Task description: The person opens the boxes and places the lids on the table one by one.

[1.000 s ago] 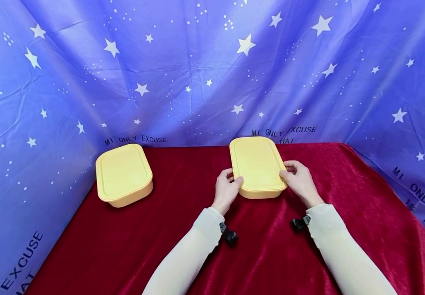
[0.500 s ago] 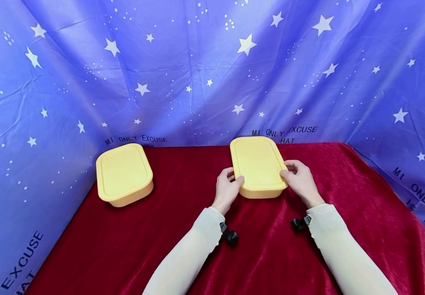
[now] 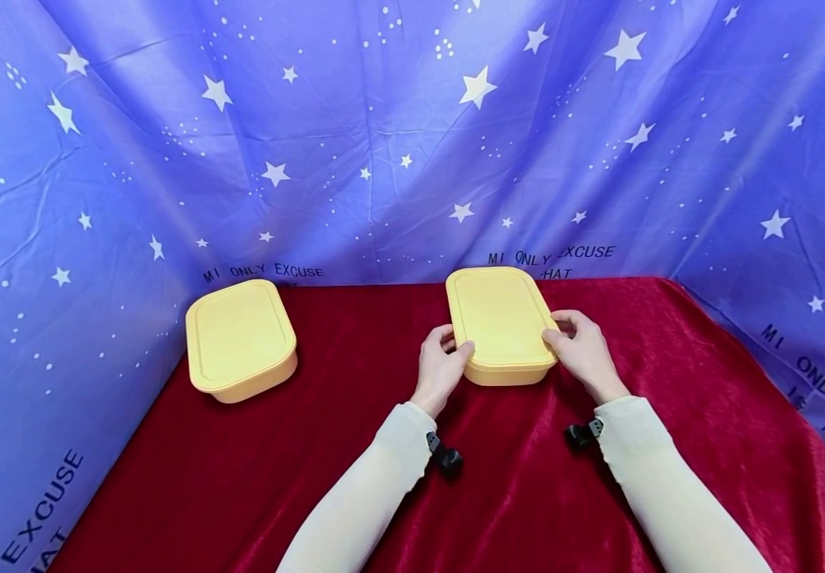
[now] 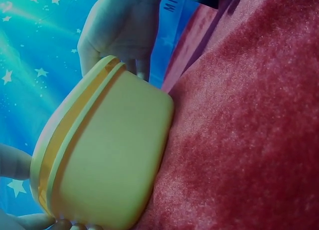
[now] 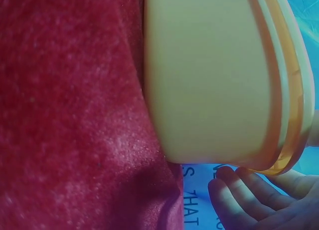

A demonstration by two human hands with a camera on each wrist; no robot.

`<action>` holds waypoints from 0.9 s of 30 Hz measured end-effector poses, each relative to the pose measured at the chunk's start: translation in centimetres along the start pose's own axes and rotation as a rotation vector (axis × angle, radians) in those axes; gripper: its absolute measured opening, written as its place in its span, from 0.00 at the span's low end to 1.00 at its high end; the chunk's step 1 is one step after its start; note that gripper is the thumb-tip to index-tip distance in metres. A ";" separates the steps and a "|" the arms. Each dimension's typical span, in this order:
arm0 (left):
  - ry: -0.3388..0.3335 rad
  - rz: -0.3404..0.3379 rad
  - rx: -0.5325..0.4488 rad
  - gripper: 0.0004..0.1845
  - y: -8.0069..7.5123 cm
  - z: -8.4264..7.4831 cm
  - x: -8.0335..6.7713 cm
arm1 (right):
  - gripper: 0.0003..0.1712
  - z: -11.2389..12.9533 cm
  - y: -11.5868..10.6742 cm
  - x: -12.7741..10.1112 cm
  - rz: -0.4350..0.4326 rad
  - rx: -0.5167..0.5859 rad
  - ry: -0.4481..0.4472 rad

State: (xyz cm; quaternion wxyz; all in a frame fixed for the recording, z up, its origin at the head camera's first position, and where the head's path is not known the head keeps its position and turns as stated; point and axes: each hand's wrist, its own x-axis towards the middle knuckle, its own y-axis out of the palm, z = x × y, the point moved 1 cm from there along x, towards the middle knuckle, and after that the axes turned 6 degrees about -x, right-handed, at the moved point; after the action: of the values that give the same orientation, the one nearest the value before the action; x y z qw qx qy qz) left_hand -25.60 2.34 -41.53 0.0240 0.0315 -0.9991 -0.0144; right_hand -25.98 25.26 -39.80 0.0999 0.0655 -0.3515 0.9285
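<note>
One box (image 3: pixel 501 318), gripped two-handed

Left hand (image 3: pixel 441 368) and right hand (image 3: pixel 584 356), partly closed, pinch its edges, thumbs on top. It sits between them on the tabletop (image 3: pixel 358 366); another box (image 3: pixel 242 338) stands well to their left.

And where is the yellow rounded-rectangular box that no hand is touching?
In the head view, that yellow box sits at left on the dark red velvety cloth, near the blue star-printed curtain, left of the left hand.
</note>
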 end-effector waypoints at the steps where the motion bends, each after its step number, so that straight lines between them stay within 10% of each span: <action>1: 0.001 0.001 0.001 0.23 0.0 0.0 0.0 | 0.23 0.0 0.0 0.0 0.000 0.000 -0.001; 27: -0.025 0.011 -0.097 0.24 0.1 -0.5 -0.1 | 0.31 1.2 -0.4 -0.5 0.169 -0.237 -0.136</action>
State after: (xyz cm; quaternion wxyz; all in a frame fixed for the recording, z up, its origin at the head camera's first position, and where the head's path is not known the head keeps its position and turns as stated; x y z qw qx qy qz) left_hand -25.45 2.43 -41.06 0.0130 0.0249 -0.9976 -0.0629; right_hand -25.38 24.68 -38.78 0.0042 0.0859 -0.4689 0.8790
